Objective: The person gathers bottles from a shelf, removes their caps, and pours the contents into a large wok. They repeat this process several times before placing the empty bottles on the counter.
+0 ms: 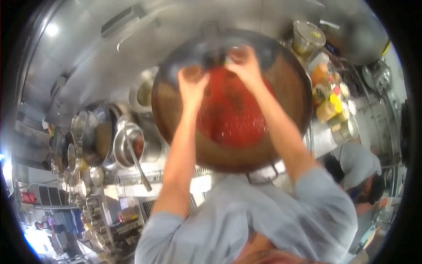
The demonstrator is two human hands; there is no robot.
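Brown objects (192, 73) in both hands (192, 88), indistinct

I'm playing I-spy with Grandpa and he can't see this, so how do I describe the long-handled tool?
Start at the huge round wok with red stuff in it. Just to its left is a shiny metal pot, and the long-handled tool slants across it. It is thin and straight, while its neighbours are round.

A bright light (52, 29) gleams on the grey metal wall (74, 57).
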